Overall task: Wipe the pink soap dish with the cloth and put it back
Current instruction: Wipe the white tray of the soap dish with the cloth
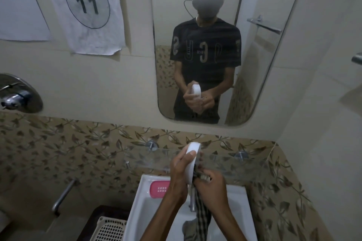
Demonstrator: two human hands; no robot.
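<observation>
Holding a white oval dish piece [193, 160] upright at the centre of the frame, the left hand [181, 168] has its fingers curled round the piece's outer face, thumb near the top edge. The right hand [210, 182], just beside it, grips a dark checked cloth [201, 215] and presses it against the piece's inner side, the tail hanging down into the white basin [141, 207] below. The pink soap dish [159, 189] itself lies flat on the basin's rear left corner, apart from both hands and not yet taken up. It looks like thin moulded plastic with a slotted centre: light and stiff, probably slick if wet, so I would pinch it by the long rims. A glass shelf [225, 159] crosses behind the hands, under the mirror [274, 64]
</observation>
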